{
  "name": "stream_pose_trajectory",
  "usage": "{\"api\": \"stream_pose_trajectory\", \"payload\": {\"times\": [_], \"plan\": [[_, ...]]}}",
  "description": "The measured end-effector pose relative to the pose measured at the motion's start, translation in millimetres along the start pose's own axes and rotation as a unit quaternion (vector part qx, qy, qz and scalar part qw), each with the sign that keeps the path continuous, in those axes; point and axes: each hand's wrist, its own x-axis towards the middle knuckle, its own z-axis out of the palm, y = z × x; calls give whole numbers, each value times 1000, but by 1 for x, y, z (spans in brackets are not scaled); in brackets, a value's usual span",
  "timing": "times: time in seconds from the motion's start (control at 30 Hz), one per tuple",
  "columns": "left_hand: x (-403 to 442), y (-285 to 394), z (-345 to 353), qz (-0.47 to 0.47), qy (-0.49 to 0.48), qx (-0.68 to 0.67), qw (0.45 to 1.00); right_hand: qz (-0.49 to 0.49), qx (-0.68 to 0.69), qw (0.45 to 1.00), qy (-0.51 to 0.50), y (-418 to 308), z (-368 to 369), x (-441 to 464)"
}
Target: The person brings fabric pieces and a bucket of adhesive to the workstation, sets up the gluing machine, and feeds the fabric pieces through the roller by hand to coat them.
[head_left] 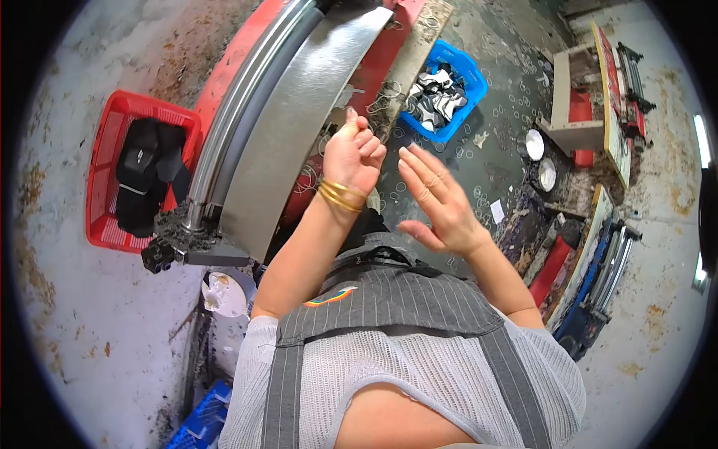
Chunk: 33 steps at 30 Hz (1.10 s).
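Machine (277, 142) with a broad steel plate (310, 97), upper left of the frame, looks heavy and stiff, its metal likely slick, the plate's long edge being the natural place to touch. Red basket (103, 176) at far left and blue basket (464, 64) at top centre seem light and springy, best taken by their rims. The two hands are apart near mid-frame: the left hand (355, 150), nearest the plate's edge, is curled with thumb to forefinger, and whether anything small sits between cannot be told; the right hand (440, 202) has fingers straight and holds nothing visible. Black-and-white pieces (441, 103) in the blue basket look soft, to be pinched at an edge; pale loops (390, 88) beyond the hands look thin and stretchy. Counted: one machine close by, one red basket, one blue basket at top centre, two white dishes (534, 145) at right; the pieces and loops overlap too much to count.
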Motion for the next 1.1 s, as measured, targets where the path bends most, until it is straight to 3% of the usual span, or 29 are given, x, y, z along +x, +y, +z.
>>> {"api": "stream_pose_trajectory", "payload": {"times": [0.07, 0.13, 0.2, 0.27, 0.3, 0.33, 0.37, 0.4, 0.47, 0.53, 0.57, 0.63, 0.67, 0.7, 0.73, 0.8, 0.83, 0.87, 0.9, 0.93, 0.97, 1.0, 1.03, 1.07, 1.1], "plan": [[2, -10, -10, -87, -183, -52, 978, -12, -90, 996, -21, 11, -8, -4], [-16, -34, 17, -44, -33, 78, 995, 9, -130, 991, -16, 20, -10, -6], [-31, -54, 22, 7, -72, 208, 975, -14, -200, 980, -1, 31, -6, -10], [-32, -66, 19, 159, -127, 374, 905, -10, -175, 984, 2, 30, -10, -12], [-30, -64, 15, 160, -126, 375, 904, -13, -162, 987, 6, 32, -13, -16], [-26, -58, 11, 110, -117, 305, 939, -16, -149, 989, 11, 34, -16, -20], [-25, -54, 7, 59, -105, 229, 966, 62, -33, 992, 109, 36, -19, -27], [-24, -53, 8, 66, -104, 226, 966, 218, 220, 929, 202, 32, -18, -28], [-28, -56, 7, 13, -116, 145, 982, 246, 218, 910, 254, 34, -3, -13], [-30, -75, 8, 0, -129, 113, 985, 289, 455, 815, 212, 24, 23, 3], [-28, -78, 6, 19, -126, 132, 983, 313, 482, 776, 262, 23, 39, 11], [-26, -82, 3, 43, -119, 148, 981, 354, 471, 748, 305, 24, 44, 22], [-27, -86, 1, 112, -97, 226, 963, 383, 490, 718, 313, 26, 44, 26], [-27, -91, 1, 179, -73, 300, 934, 411, 562, 654, 295, 30, 38, 29], [-30, -94, 7, 296, -77, 437, 846, 435, 627, 584, 276, 35, 29, 32], [-33, -88, 6, 375, -112, 647, 655, 463, 726, 446, 243, 49, 24, 33], [-38, -84, 9, 325, -133, 672, 652, 485, 724, 430, 234, 53, 23, 29], [-37, -86, 7, 342, -152, 654, 657, 508, 722, 413, 222, 57, 22, 27], [-39, -88, 4, 399, -202, 663, 600, 474, 734, 439, 210, 72, 31, 15], [-42, -89, 0, 451, -243, 670, 538, 373, 478, 744, 279, 100, 46, -15], [-52, -86, 2, 453, -241, 693, 506, 508, 279, 735, 352, 85, 27, -4], [-63, -82, 3, 453, -226, 721, 473, 471, 315, 769, 296, 84, 27, -19], [-56, -85, -5, 465, -109, 682, 555, 381, 175, 893, 167, 55, 31, -25], [-42, -90, -17, 472, 10, 623, 623, 315, 204, 919, 118, 38, 54, -40], [-25, -96, -44, 415, -93, 595, 683, 328, 218, 919, 22, 7, 68, -54]]}}
